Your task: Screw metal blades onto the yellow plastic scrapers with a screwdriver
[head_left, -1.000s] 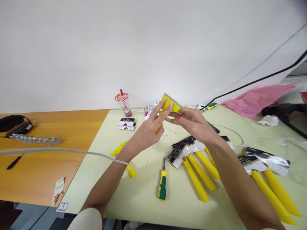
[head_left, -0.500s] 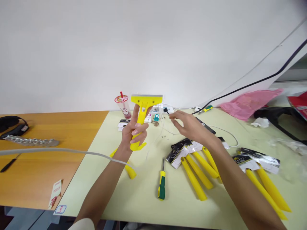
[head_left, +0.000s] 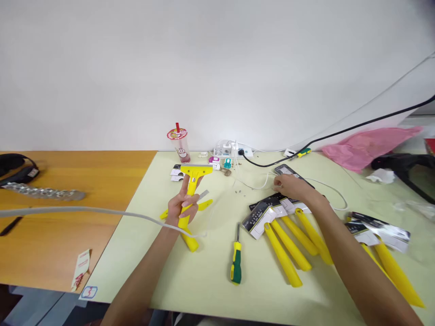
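Yellow scraper point(head_left: 190, 189), wrapped by left hand point(head_left: 175, 208); right hand point(head_left: 288, 186), fingers bunched, contents untellable; loose bits point(head_left: 236, 191) between, perhaps scattered if brushed.

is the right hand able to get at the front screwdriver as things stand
Probably yes: the screwdriver lies uncovered on the table, and though black-and-white cards lie partly between, the right hand could likely pass over them.

Lower centre: open tabletop point(head_left: 193, 283) left of the screwdriver point(head_left: 237, 262); lower right: passage obstructed by handles point(head_left: 282, 257); centre left: cable point(head_left: 102, 209) strung across.
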`<state>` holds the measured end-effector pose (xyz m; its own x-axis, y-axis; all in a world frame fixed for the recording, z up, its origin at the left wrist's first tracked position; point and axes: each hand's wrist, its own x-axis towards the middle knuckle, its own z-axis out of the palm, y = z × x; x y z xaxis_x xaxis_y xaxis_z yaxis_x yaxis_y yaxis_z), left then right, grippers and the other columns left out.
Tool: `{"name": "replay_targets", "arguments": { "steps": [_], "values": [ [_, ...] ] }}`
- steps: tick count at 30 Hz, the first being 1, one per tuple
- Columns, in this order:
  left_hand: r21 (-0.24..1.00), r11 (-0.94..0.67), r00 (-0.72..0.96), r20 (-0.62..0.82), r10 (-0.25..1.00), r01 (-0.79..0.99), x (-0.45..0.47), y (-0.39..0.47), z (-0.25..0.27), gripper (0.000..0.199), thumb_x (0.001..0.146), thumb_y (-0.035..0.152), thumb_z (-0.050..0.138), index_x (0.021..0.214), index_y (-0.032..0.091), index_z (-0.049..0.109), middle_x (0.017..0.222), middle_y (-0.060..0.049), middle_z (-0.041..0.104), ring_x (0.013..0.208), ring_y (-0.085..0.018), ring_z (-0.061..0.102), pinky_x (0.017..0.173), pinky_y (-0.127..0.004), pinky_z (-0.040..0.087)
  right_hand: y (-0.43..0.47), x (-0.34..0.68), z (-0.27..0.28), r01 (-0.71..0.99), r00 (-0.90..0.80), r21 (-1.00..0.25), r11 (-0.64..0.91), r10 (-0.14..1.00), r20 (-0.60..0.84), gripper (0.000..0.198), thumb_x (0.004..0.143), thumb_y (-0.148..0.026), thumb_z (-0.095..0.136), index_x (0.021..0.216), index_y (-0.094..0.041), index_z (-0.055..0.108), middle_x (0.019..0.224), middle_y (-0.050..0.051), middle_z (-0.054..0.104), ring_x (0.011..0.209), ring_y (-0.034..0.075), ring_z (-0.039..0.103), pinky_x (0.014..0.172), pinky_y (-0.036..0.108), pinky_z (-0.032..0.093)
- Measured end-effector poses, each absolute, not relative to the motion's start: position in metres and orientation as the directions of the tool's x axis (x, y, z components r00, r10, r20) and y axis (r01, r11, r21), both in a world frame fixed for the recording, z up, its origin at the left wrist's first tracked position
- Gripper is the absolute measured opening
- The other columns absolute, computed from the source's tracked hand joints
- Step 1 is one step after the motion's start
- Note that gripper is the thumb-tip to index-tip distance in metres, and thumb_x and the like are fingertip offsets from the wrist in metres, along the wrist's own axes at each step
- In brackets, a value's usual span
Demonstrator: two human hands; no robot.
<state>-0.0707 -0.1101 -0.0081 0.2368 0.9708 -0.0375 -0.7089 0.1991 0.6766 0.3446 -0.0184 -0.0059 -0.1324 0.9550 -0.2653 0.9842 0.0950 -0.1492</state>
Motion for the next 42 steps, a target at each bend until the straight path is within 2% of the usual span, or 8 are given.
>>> {"name": "replay_targets", "arguments": {
  "steps": [3,6,13,20,27,32,35,42],
  "values": [
    [0.519,0.271,0.269,-0.080,0.960,-0.811,-0.070,-0.111,-0.012,0.090,0.084,0.007,0.056,0.165,0.045,0.054,0.173,-0.012,0.050,0.049,0.002,0.040,0.028,-0.005,0.016,-0.010,0.350,-0.014,0.964,-0.176,-0.243,0.105,0.940,-0.293,0.006,0.093,-0.023,0.069,0.096,-0.020,0.074,0.110,0.012,0.082,0.101,0.027,0.075,0.085,0.034,0.053],
    [0.471,0.296,0.277,-0.112,0.954,-0.831,-0.070,-0.112,-0.011,0.094,0.082,0.003,0.054,0.166,0.046,0.052,0.173,-0.012,0.050,0.050,0.003,0.046,0.029,-0.004,0.020,-0.007,0.354,-0.020,0.937,-0.223,-0.330,0.117,0.926,-0.305,0.003,0.091,-0.024,0.068,0.091,-0.022,0.071,0.097,0.009,0.082,0.093,0.025,0.076,0.084,0.033,0.054],
    [0.477,0.322,0.303,-0.119,0.945,-0.818,-0.070,-0.113,-0.009,0.097,0.080,0.003,0.057,0.166,0.048,0.052,0.173,-0.010,0.051,0.049,0.003,0.049,0.030,-0.005,0.019,0.002,0.362,-0.030,0.872,-0.288,-0.473,0.125,0.913,-0.290,0.026,0.081,-0.038,0.075,0.102,-0.023,0.069,0.101,0.009,0.081,0.088,0.026,0.075,0.078,0.036,0.054],
    [0.510,0.335,0.334,-0.097,0.937,-0.792,-0.070,-0.113,-0.012,0.099,0.078,0.003,0.060,0.166,0.049,0.052,0.173,-0.011,0.050,0.047,0.003,0.043,0.029,-0.006,0.023,0.006,0.358,-0.032,0.804,-0.400,-0.568,0.175,0.866,-0.300,0.031,0.078,-0.049,0.074,0.092,-0.021,0.075,0.090,0.009,0.081,0.086,0.027,0.072,0.079,0.037,0.054],
    [0.516,0.346,0.338,-0.113,0.934,-0.783,-0.068,-0.115,-0.010,0.102,0.076,0.002,0.060,0.166,0.051,0.051,0.175,-0.010,0.047,0.047,0.003,0.041,0.028,-0.006,0.022,-0.003,0.352,-0.029,0.800,-0.398,-0.568,0.192,0.879,-0.263,0.025,0.085,-0.044,0.067,0.091,-0.022,0.076,0.092,0.009,0.082,0.086,0.027,0.074,0.080,0.038,0.055],
    [0.518,0.336,0.328,-0.111,0.938,-0.786,-0.071,-0.115,-0.009,0.103,0.076,0.002,0.059,0.167,0.051,0.049,0.174,-0.010,0.050,0.047,0.003,0.043,0.029,-0.007,0.022,-0.014,0.339,-0.013,0.831,-0.365,-0.502,0.238,0.915,-0.170,0.014,0.089,-0.033,0.062,0.089,-0.024,0.073,0.098,0.010,0.082,0.090,0.028,0.073,0.083,0.040,0.054],
    [0.519,0.315,0.310,-0.100,0.945,-0.794,-0.074,-0.114,-0.009,0.104,0.077,0.002,0.058,0.168,0.052,0.048,0.172,-0.010,0.052,0.048,0.002,0.046,0.029,-0.007,0.021,-0.027,0.326,0.011,0.832,-0.373,-0.472,0.291,0.924,-0.087,0.017,0.095,-0.033,0.058,0.091,-0.024,0.072,0.099,0.010,0.081,0.090,0.028,0.071,0.084,0.042,0.052],
    [0.536,0.277,0.278,-0.082,0.957,-0.797,-0.079,-0.112,-0.006,0.103,0.080,0.002,0.056,0.169,0.052,0.045,0.167,-0.009,0.057,0.049,0.001,0.046,0.030,-0.007,0.024,-0.067,0.277,0.082,0.700,-0.409,-0.492,0.518,0.855,0.318,0.021,0.109,-0.040,0.057,0.106,-0.027,0.073,0.107,0.007,0.078,0.091,0.025,0.071,0.085,0.040,0.055]
  ]
}}
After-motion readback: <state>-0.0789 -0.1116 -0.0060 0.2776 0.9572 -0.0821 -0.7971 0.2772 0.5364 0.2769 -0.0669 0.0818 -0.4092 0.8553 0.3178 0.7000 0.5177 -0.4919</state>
